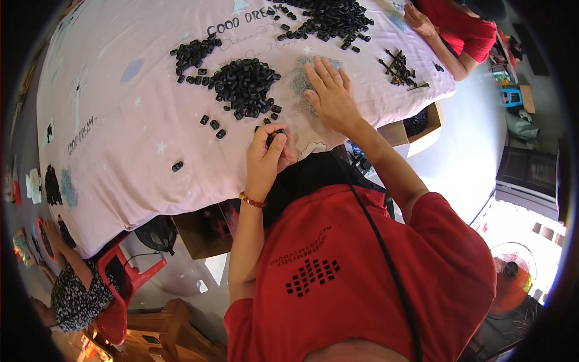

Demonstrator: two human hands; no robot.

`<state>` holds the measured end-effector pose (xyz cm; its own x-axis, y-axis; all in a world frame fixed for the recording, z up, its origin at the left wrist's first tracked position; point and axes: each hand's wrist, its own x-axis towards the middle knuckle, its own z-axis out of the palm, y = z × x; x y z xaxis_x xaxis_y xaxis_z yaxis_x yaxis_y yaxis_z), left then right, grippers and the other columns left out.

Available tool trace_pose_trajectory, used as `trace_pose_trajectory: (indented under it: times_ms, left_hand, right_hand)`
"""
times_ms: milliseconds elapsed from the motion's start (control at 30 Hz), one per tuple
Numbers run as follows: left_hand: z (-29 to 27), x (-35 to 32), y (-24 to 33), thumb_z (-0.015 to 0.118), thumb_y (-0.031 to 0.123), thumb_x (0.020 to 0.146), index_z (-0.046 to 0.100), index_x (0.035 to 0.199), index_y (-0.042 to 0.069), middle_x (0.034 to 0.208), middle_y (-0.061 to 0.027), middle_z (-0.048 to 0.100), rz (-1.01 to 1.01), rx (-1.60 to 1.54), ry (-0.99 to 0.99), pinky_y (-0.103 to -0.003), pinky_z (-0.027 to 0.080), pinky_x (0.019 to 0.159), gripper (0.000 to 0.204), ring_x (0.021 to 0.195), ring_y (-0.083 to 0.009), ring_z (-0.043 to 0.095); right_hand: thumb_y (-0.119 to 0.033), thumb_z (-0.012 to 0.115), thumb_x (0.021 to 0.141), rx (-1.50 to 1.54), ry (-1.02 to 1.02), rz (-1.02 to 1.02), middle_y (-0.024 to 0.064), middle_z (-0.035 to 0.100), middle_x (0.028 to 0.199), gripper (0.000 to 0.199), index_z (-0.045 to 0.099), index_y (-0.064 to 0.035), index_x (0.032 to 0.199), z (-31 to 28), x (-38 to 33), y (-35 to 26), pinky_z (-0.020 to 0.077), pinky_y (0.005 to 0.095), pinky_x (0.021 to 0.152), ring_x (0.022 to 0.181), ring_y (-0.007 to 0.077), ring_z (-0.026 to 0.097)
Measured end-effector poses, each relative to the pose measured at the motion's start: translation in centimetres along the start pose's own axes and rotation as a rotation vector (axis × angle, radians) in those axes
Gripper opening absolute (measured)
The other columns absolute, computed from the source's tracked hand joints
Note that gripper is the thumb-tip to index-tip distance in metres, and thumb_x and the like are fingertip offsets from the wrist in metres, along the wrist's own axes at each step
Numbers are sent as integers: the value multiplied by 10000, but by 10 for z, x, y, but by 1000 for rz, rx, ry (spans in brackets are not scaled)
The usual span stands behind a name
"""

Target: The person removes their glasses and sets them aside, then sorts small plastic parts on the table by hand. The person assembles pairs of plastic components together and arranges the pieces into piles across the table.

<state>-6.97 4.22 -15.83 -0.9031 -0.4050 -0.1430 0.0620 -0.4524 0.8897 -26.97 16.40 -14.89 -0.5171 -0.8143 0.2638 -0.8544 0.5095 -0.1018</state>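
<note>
Close to the table's near edge, my left hand (268, 151) is closed around a small black plastic part (276, 134), mostly hidden by the thumb and fingers. My right hand (330, 96) lies with fingers stretched out over a spread of tiny silvery-grey pieces (300, 81), too small to name. Just left of it is a heap of small black plastic parts (244, 84). A few loose parts (214, 124) have strayed toward me, and a single black part (177, 166) lies farther left.
A pale pink printed cloth (120, 120) covers the table. Thin black pieces (399, 69) lie at the right, near a co-worker's hand (420, 21). A bigger black heap (332, 21) sits at the far side. Below the edge are an open cardboard box (425, 130) and a red chair (114, 301).
</note>
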Motion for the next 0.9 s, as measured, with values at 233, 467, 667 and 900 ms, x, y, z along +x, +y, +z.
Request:
trace_pose_trajectory:
  times_ms: [233,467,667,900]
  left_hand:
    - [6,-2,1,570,153,1043,580,1204,-3,937,-60,639,7,-1,83,-251,551,641,224,684,-84,615]
    - [8,-1,-2,593,160,1033,599,1186,2,941,-57,645,29,27,149,-237,543,611,220,680,-67,599]
    - [10,0,-6,622,147,1017,596,1177,6,953,-65,653,55,11,163,-234,541,605,215,677,-68,597]
    - [9,0,-1,630,100,997,613,1124,9,929,-64,666,10,-31,190,-241,546,587,157,674,-81,600]
  right_hand:
    - [-410,453,1040,29,-33,-48,102,325,1630,621,329,-109,1569,5,-4,1,179,545,1209,1514,264,281]
    - [-422,473,1028,35,-63,-148,86,309,1641,655,314,-95,1574,5,-8,-1,166,543,1217,1525,247,261]
    - [-419,510,1009,27,-90,-224,91,301,1645,669,351,-66,1554,3,-15,-4,161,549,1218,1530,241,251]
    - [-423,527,998,64,-52,-230,101,326,1628,663,368,-87,1547,1,-13,-4,164,562,1213,1522,258,264]
